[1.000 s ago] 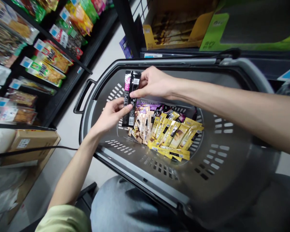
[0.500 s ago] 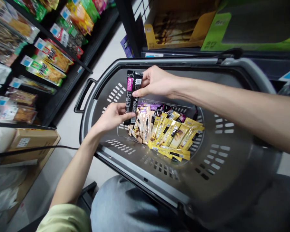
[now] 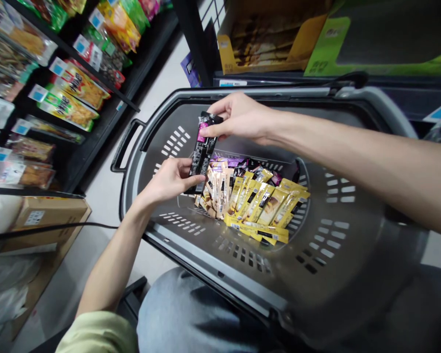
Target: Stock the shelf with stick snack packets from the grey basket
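Your right hand pinches the top of the black snack packet, your left hand grips its bottom, over the grey basket's left side, above yellow sachets.

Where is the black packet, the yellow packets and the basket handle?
black packet [image 3: 203, 149], head view, on its printed middle
yellow packets [image 3: 268, 208], head view, on one wrapper in the pile
basket handle [image 3: 122, 146], head view, on the black loop at the left end
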### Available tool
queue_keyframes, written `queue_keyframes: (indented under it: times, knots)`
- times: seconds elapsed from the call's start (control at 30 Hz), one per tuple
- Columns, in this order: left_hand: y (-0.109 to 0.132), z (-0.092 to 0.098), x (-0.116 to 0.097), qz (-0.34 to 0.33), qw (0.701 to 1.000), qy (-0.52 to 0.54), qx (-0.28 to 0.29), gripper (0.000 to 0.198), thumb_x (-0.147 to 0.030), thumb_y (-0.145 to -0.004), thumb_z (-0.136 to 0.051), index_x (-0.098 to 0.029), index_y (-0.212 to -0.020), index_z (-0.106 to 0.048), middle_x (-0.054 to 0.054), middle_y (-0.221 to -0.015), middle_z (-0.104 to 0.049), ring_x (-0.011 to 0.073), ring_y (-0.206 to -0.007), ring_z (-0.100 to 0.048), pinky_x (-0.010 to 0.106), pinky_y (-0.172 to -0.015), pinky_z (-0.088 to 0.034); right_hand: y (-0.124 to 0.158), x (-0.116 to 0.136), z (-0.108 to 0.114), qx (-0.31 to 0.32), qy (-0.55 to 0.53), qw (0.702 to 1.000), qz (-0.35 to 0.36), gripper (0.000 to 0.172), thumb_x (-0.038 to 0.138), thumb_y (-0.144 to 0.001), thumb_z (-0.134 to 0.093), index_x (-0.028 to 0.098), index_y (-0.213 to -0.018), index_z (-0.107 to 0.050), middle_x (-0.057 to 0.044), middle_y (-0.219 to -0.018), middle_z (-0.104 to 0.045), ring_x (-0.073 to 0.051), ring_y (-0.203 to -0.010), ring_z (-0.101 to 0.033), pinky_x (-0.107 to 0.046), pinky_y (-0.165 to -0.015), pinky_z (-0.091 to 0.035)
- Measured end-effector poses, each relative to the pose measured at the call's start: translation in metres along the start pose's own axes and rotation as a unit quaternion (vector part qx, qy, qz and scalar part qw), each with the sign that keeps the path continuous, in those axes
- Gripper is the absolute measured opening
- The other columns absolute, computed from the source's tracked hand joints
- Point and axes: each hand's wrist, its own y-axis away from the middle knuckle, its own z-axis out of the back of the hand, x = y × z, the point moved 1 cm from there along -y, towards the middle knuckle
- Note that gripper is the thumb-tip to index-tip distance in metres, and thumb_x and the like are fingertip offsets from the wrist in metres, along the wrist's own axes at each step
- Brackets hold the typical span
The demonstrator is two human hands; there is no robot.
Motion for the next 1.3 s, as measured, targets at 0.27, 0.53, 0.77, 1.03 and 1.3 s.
queue_keyframes:
  times: [0.27, 0.53, 0.77, 1.03, 1.3]
  knots:
    - [0.000, 0.000, -0.015, 0.003, 0.988, -0.154, 0.018, 0.018, -0.030, -0.083, -0.064, -0.015, -0.092, -0.066, 0.001, -0.080, -0.067, 0.0122, -0.065, -0.054, 0.024, -0.058, -0.039, -0.006, -0.002, 0.017, 0.040, 0.177, 0.983, 0.024, 0.029, 0.038, -0.075, -0.085, 0.017, -0.091, -0.073, -0.007, -0.088, -0.074, -0.022, -0.085, -0.068, -0.033, -0.075, -0.056]
    - [-0.005, 0.002, -0.007, -0.007, 0.956, -0.287, 0.063, 0.031, -0.039, -0.089, -0.066, -0.018, -0.112, -0.068, 0.004, -0.098, -0.074, 0.0162, -0.081, -0.065, 0.025, -0.071, -0.042, -0.006, -0.021, 0.024, 0.308, 0.453, 0.833, -0.071, 0.023, 0.032, -0.076, -0.081, 0.016, -0.093, -0.078, -0.003, -0.085, -0.076, -0.023, -0.089, -0.070, -0.035, -0.079, -0.052]
    - [-0.005, 0.003, -0.006, -0.012, 0.952, -0.302, 0.049, 0.023, -0.026, -0.087, -0.070, -0.016, -0.108, -0.073, 0.004, -0.088, -0.077, 0.0163, -0.080, -0.070, 0.023, -0.071, -0.043, -0.003, -0.019, 0.019, 0.337, 0.491, 0.796, -0.115, 0.016, 0.021, -0.078, -0.077, 0.012, -0.092, -0.077, -0.004, -0.088, -0.075, -0.023, -0.091, -0.067, -0.036, -0.079, -0.050]
    - [-0.005, 0.003, -0.007, -0.034, 0.952, -0.303, 0.037, 0.017, -0.021, -0.085, -0.069, -0.016, -0.101, -0.075, 0.002, -0.081, -0.076, 0.0140, -0.070, -0.067, 0.024, -0.066, -0.041, 0.001, -0.024, 0.009, 0.344, 0.526, 0.763, -0.150, 0.032, 0.030, -0.068, -0.089, 0.015, -0.092, -0.075, -0.003, -0.086, -0.072, -0.024, -0.086, -0.067, -0.034, -0.072, -0.049]
    - [-0.003, 0.002, -0.012, -0.029, 0.959, -0.281, 0.034, 0.014, -0.018, -0.083, -0.069, -0.016, -0.095, -0.075, 0.000, -0.074, -0.074, 0.0118, -0.065, -0.064, 0.022, -0.062, -0.038, 0.006, -0.034, 0.010, 0.364, 0.484, 0.745, -0.280, 0.027, 0.034, -0.070, -0.089, 0.012, -0.072, -0.074, -0.003, -0.076, -0.071, -0.023, -0.085, -0.069, -0.037, -0.074, -0.050]
